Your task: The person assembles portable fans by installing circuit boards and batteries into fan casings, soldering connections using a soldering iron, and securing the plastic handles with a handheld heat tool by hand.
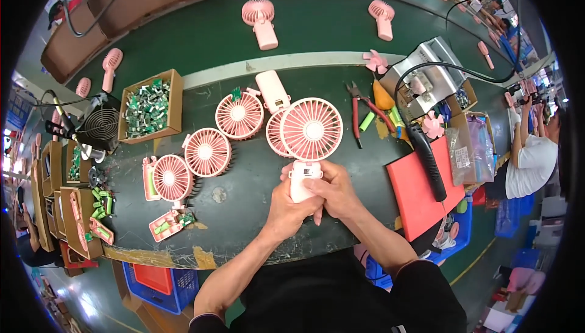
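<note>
Both hands meet at the near edge of the dark green surface (256, 174), wrapped around the white handle of a pink handheld fan (308, 150). The left hand (286, 208) is clamped on the handle from its left side, fingers curled around it. The right hand (335, 193) closes on the same handle from the right, its fingers lying over the front. The fan's round pink grille stands just beyond the knuckles, facing up toward the camera.

Touching that grille on the far left is a second fan head (275, 132), partly hidden behind it. Farther left of the left hand lie three more pink fan heads (207, 152), spread in a loose row on the surface, one with a white handle pointing away. Nearer the edge, left of the left hand, sits a small pink open casing (166, 223) with green parts in it.

Right of the right hand lies a red mat (417, 196) with a black tool handle (428, 159) across it. Beyond the right hand rest red-handled pliers (361, 110). Well beyond the left hand stands a cardboard box of green parts (149, 107). Farthest off, two finished pink fans (261, 22) lie on the green belt.
</note>
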Action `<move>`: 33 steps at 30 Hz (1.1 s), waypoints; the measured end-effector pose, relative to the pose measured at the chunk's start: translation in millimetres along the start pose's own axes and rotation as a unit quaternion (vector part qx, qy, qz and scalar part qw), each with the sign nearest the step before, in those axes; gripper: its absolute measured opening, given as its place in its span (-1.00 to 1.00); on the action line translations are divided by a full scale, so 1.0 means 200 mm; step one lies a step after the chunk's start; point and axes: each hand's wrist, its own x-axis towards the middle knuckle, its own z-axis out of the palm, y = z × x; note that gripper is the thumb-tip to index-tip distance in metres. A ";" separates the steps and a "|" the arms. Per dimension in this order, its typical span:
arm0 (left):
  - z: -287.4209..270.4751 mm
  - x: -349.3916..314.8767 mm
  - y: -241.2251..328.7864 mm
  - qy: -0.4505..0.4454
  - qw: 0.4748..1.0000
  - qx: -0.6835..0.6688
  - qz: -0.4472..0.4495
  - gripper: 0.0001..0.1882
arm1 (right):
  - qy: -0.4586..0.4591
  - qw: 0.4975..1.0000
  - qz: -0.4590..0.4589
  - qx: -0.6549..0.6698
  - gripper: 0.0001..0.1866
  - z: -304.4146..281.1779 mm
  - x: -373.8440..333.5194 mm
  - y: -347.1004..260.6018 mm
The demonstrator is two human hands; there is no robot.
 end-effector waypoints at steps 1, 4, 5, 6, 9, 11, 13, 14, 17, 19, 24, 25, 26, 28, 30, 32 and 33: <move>-0.01 0.00 0.01 -0.002 1.000 0.005 -0.006 -0.81 | 0.006 1.000 0.010 0.007 -0.58 0.01 0.01 -0.01; -0.03 0.01 0.00 0.009 1.000 0.016 -0.017 -0.80 | 0.021 0.999 0.021 0.042 -0.59 0.00 0.03 0.03; -0.03 0.02 0.01 0.012 0.999 0.025 -0.028 -0.80 | 0.023 0.998 0.033 0.048 -0.59 0.00 0.04 0.02; -0.03 0.01 0.01 0.015 0.999 0.020 -0.037 -0.80 | 0.028 0.997 0.042 0.050 -0.59 -0.01 0.04 0.02; -0.02 0.01 0.02 0.019 0.998 0.015 -0.057 -0.80 | 0.035 0.998 0.034 0.045 -0.60 -0.01 0.03 0.04; -0.02 0.02 0.04 0.022 0.997 0.042 -0.058 -0.83 | 0.032 0.998 0.042 0.031 -0.61 -0.01 0.04 0.01; -0.01 -0.01 0.06 0.024 0.996 0.062 -0.059 -0.83 | 0.032 0.998 0.043 0.018 -0.62 0.00 0.04 -0.02; -0.02 -0.04 0.05 0.014 0.996 0.060 -0.061 -0.81 | 0.029 0.998 0.056 0.017 -0.62 0.01 0.01 -0.03; -0.01 0.02 0.02 -0.002 1.000 0.023 -0.014 -0.81 | 0.033 0.999 0.037 0.006 -0.58 -0.02 0.02 0.02; -0.02 0.03 -0.01 -0.015 1.000 0.002 -0.006 -0.82 | 0.009 1.000 -0.023 -0.006 -0.54 -0.03 0.03 0.06; 0.00 -0.01 0.02 -0.016 1.000 0.004 -0.011 -0.80 | 0.012 1.000 0.000 -0.002 -0.56 0.02 0.00 0.01; 0.00 -0.01 0.02 -0.017 1.000 0.005 -0.005 -0.79 | 0.009 1.000 -0.004 -0.008 -0.56 0.02 0.00 0.01; 0.00 -0.01 0.01 -0.018 1.000 0.006 0.001 -0.79 | 0.010 1.000 -0.003 -0.029 -0.57 0.02 0.00 0.00; -0.02 -0.01 0.00 -0.022 1.000 0.008 0.011 -0.79 | 0.009 0.999 -0.004 -0.051 -0.58 0.03 0.00 -0.01; -0.02 -0.01 0.00 -0.027 0.999 0.011 0.019 -0.78 | 0.034 0.996 -0.032 -0.073 -0.60 0.05 -0.01 0.00; -0.01 0.00 -0.01 -0.018 0.999 -0.021 0.034 -0.79 | 0.032 0.996 -0.060 -0.062 -0.61 0.03 0.01 0.05; -0.01 0.00 -0.01 -0.019 0.999 -0.020 0.035 -0.79 | 0.029 0.995 -0.083 -0.047 -0.62 0.03 0.02 0.06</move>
